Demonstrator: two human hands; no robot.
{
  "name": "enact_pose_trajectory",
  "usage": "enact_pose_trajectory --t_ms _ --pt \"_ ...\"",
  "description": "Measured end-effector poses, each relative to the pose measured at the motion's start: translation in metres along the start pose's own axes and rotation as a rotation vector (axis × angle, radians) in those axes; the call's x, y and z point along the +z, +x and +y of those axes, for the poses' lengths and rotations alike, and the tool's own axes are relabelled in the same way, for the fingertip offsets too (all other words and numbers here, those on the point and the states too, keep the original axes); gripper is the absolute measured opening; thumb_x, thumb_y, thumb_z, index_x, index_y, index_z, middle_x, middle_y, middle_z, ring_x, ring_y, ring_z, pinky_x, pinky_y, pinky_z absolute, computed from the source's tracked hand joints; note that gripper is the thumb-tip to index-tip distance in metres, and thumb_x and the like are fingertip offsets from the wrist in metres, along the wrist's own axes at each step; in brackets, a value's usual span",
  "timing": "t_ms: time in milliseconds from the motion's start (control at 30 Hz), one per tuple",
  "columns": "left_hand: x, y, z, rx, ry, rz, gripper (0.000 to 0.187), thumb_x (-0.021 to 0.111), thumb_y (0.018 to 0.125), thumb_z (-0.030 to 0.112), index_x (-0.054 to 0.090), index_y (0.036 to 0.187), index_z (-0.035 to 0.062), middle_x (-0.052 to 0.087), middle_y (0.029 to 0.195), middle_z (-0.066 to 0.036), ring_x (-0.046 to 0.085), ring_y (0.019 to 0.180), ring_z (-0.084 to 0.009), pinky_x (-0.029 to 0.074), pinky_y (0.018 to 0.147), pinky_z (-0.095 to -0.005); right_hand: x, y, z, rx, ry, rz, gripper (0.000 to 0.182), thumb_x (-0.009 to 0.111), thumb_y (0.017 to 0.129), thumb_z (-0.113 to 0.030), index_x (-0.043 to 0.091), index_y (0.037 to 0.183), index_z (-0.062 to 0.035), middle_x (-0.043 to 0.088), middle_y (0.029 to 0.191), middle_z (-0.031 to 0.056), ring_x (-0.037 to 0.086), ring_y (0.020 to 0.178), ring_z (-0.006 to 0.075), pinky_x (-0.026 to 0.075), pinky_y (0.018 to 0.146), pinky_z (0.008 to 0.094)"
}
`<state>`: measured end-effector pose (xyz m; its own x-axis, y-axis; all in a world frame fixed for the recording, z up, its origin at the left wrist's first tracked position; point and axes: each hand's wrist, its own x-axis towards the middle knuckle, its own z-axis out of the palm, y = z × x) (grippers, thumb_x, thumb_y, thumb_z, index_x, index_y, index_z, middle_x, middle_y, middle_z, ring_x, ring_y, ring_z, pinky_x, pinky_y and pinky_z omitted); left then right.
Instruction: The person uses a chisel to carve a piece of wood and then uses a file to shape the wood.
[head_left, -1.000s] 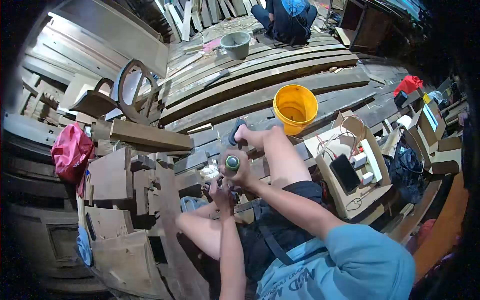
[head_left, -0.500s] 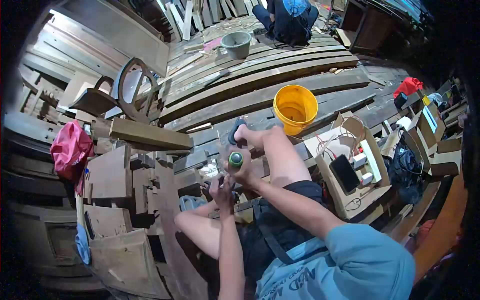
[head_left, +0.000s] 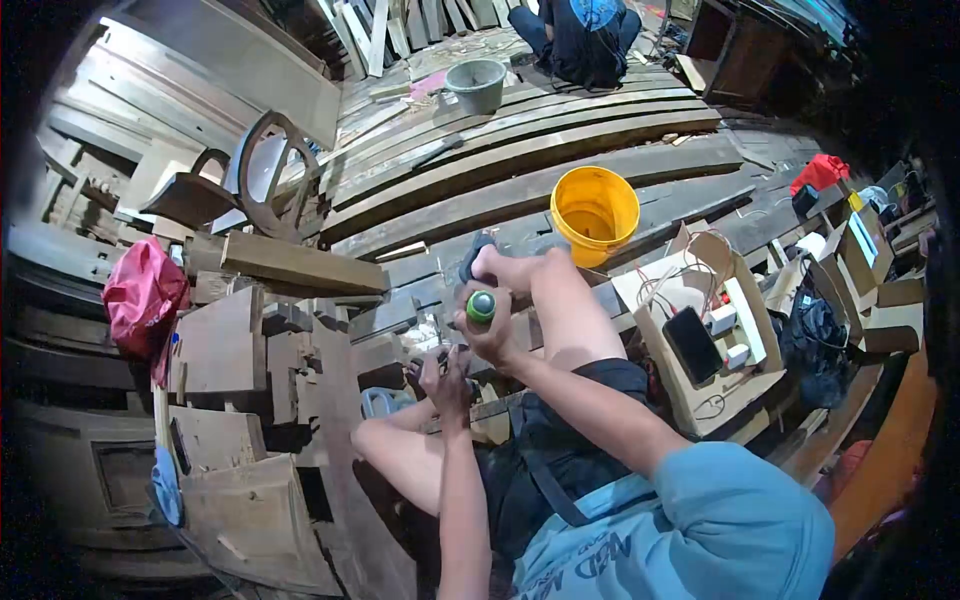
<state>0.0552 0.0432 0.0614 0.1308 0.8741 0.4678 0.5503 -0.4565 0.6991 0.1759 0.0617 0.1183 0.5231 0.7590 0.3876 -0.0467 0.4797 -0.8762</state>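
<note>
My right grip [head_left: 488,335] was closed around a green object [head_left: 481,306], with its round, pale-centred end turned up towards my face. The fingers wrapped its side and left this end uncovered, I think because such a hold was firm and did not hide the top. What the object was exactly, I could not tell. It was in front of my body, just beside my left grip [head_left: 446,383].

The fingers of my left grip were bent close together, perhaps to steady something small and dark; I could not tell how far they were open, or whether they truly held it. Both grips were near each other between my bent legs, probably so that the two could work at one place in easy reach.

On my right, a shallow carton [head_left: 701,410] held a phone [head_left: 692,345], a white power strip [head_left: 745,318] and loose wires [head_left: 655,288]; its raised sides likely kept these small things together and off the planks [head_left: 440,232]. The yellow bucket [head_left: 594,258] stood upright beyond my right knee, seemingly out of the way of my arms but not far.
</note>
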Motion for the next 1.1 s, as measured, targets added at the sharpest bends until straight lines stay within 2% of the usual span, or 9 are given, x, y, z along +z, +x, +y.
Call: enact_pose_trajectory --t_ms 67,100,200,233,400,500,633,1033,1100 --pt "0.009 -0.002 -0.013 -0.009 -0.036 0.059 0.008 0.059 0.078 0.005 0.057 0.082 -0.0010 0.059 0.073 -0.015 0.057 0.065 -0.0286 0.044 0.061 -0.0355 -0.005 0.001 -0.003 -0.083 -0.160 -0.058 0.017 0.061 0.065 -0.010 0.046 0.060 -0.0039 0.045 0.054 0.0042 0.042 0.048 0.0136 0.037 0.048 0.0291" --pt "0.010 -0.002 -0.015 -0.032 -0.067 0.117 0.009 0.058 0.078 0.008 0.057 0.080 -0.0006 0.059 0.071 -0.015 0.056 0.062 -0.0258 0.044 0.060 -0.0335 -0.001 0.000 -0.001 -0.177 -0.126 0.038 0.015 0.061 0.067 -0.009 0.047 0.063 -0.0037 0.046 0.055 0.0043 0.044 0.050 0.0145 0.038 0.050 0.0298" --pt "0.007 -0.005 -0.021 -0.117 -0.086 0.030 0.007 0.058 0.079 0.005 0.058 0.084 -0.0004 0.059 0.075 -0.015 0.057 0.069 -0.0311 0.044 0.065 -0.0376 0.002 -0.002 0.010 -0.036 -0.022 0.066 0.014 0.061 0.069 -0.009 0.049 0.066 -0.0040 0.047 0.057 0.0046 0.045 0.052 0.0144 0.039 0.052 0.0299" --pt "0.007 -0.006 -0.022 -0.117 -0.086 0.033 0.007 0.058 0.079 0.005 0.058 0.084 -0.0004 0.059 0.075 -0.015 0.057 0.069 -0.0311 0.044 0.065 -0.0376 0.001 -0.002 0.017 -0.132 -0.065 0.076 0.014 0.062 0.070 -0.009 0.049 0.068 -0.0041 0.049 0.059 0.0045 0.045 0.052 0.0157 0.039 0.053 0.0304" --pt "0.008 -0.005 -0.025 -0.112 -0.108 0.048 0.008 0.059 0.078 0.005 0.059 0.082 -0.0017 0.061 0.077 -0.015 0.058 0.070 -0.0295 0.045 0.066 -0.0357 0.001 0.004 -0.007 -0.075 0.035 0.066 0.015 0.062 0.068 -0.010 0.049 0.066 -0.0033 0.047 0.056 0.0059 0.045 0.050 0.0167 0.038 0.050 0.0303" --pt "0.008 -0.005 -0.019 -0.104 -0.106 0.080 0.006 0.062 0.075 0.000 0.059 0.080 -0.0013 0.061 0.075 -0.015 0.059 0.067 -0.0277 0.046 0.063 -0.0340 0.002 0.003 -0.008 -0.214 -0.149 0.073 0.016 0.061 0.068 -0.012 0.048 0.064 -0.0032 0.046 0.054 0.0060 0.044 0.049 0.0143 0.037 0.049 0.0292" --pt "0.013 -0.005 -0.028 -0.058 -0.159 0.092 0.006 0.061 0.076 0.000 0.058 0.080 -0.0016 0.060 0.075 -0.015 0.059 0.068 -0.0274 0.046 0.063 -0.0337 0.003 0.005 -0.011 -0.084 0.030 0.005 0.017 0.060 0.066 -0.011 0.047 0.061 -0.0027 0.045 0.054 0.0056 0.043 0.049 0.0136 0.037 0.049 0.0286" --pt "0.010 -0.003 -0.017 -0.042 -0.167 0.089 0.007 0.059 0.079 0.006 0.059 0.083 -0.0003 0.060 0.074 -0.013 0.057 0.065 -0.0215 0.045 0.061 -0.0303 0.003 0.008 -0.004 -0.168 -0.129 -0.021 0.019 0.059 0.066 -0.010 0.044 0.057 -0.0032 0.043 0.051 0.0047 0.041 0.046 0.0116 0.035 0.044 0.0280" --pt "0.009 -0.003 -0.019 -0.029 -0.131 0.080 0.007 0.059 0.078 0.004 0.059 0.082 -0.0008 0.060 0.075 -0.014 0.057 0.066 -0.0251 0.045 0.062 -0.0322 0.002 0.004 -0.012 -0.072 -0.066 -0.006 0.019 0.059 0.066 -0.010 0.043 0.057 -0.0033 0.043 0.051 0.0047 0.040 0.046 0.0118 0.035 0.045 0.0281"
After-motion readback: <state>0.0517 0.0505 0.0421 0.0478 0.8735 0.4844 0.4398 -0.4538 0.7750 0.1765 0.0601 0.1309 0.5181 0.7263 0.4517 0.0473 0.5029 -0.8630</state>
